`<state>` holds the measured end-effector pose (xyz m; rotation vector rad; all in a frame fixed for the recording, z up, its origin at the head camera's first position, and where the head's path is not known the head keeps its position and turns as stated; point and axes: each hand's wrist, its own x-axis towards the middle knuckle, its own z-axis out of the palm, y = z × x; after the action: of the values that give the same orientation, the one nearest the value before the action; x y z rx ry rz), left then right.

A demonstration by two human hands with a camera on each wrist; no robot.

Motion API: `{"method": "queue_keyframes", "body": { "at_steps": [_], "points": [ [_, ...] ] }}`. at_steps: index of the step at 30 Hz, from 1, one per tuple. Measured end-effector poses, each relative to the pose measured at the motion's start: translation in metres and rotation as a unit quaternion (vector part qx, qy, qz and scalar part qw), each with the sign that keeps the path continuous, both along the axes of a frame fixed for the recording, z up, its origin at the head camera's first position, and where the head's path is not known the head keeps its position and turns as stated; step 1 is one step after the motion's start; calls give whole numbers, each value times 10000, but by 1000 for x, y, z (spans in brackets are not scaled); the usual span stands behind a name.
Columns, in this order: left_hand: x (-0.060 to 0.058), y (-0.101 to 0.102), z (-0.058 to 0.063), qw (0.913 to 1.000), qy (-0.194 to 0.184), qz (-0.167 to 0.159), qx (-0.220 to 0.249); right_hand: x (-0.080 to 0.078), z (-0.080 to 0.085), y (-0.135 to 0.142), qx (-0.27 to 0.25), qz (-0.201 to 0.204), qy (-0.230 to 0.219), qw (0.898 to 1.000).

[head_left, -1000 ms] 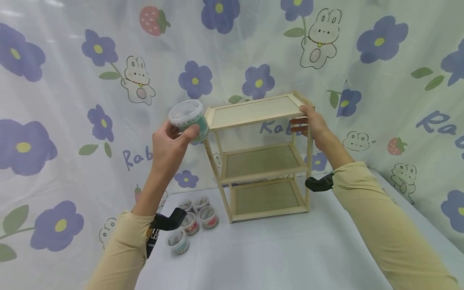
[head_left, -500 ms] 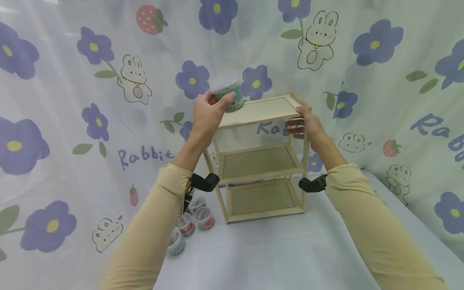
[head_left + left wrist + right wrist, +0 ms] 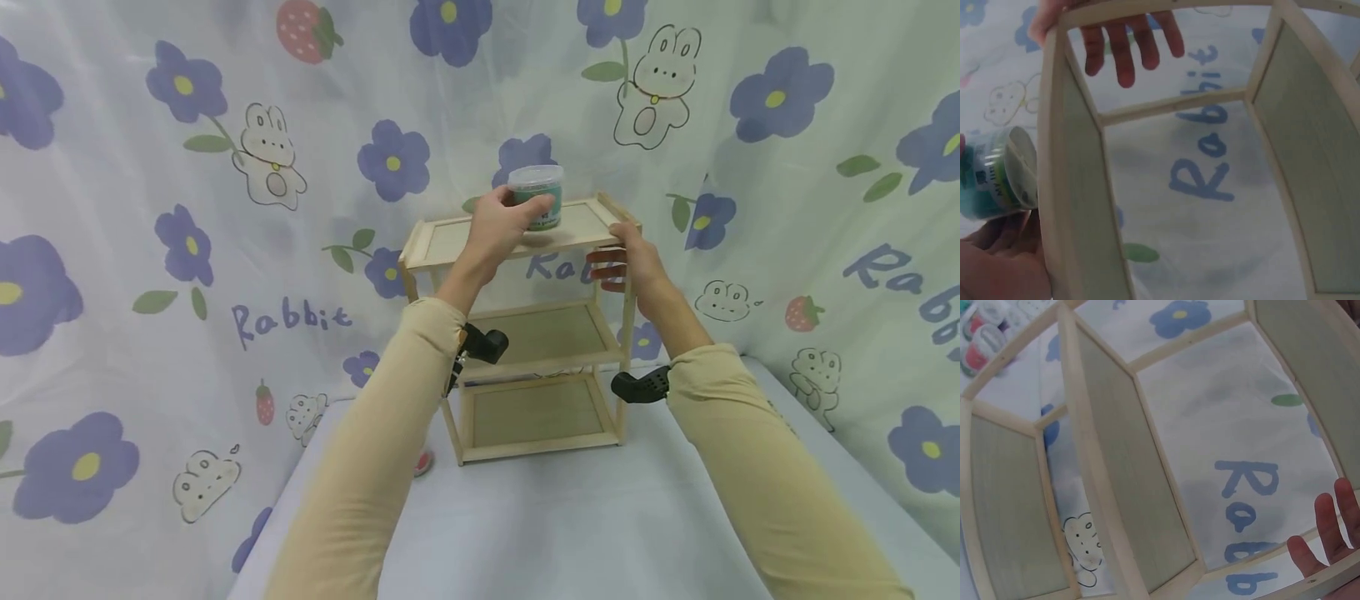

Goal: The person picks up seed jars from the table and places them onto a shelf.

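1. Green-labelled, the tub (image 3: 546, 218) is pinched in my left hand (image 3: 498, 223) over the top shelf (image 3: 446, 239); contact unclear.
2. My right hand (image 3: 647, 268) grips the rack's (image 3: 536, 451) corner.
3. A tilted release could topple the tub; lopsided pressing could rock the rack.
4. Count: one held tub, one rack, three shelves, at least two red tubs (image 3: 985, 341).

A curtained-off space: pale cloth (image 3: 322, 108) printed with rabbits (image 3: 652, 87), purple flowers (image 3: 393, 161), strawberries (image 3: 303, 32) and the word "Rabbit" (image 3: 291, 321) hangs behind and beside a white table (image 3: 570, 525). Whether this is in a home or a studio, I cannot tell.
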<state>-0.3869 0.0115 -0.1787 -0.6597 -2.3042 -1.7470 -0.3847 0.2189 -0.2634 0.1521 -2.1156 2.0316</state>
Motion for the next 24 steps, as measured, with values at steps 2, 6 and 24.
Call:
{"method": "queue_keyframes", "body": {
  "at_steps": [2, 6, 24],
  "points": [
    [-2, 7, 1, 9998, -25, 30, -186, 1, 0, -1, 32, -7, 8, 10000],
    [-4, 17, 1, 9986, -88, 119, -499, 2, 0, -3, 44, -20, 25, 10000],
    [-7, 38, 1, 9915, -157, 258, -1265, 1, 2, -2, 110, -89, -77, 9999]
  ]
}}
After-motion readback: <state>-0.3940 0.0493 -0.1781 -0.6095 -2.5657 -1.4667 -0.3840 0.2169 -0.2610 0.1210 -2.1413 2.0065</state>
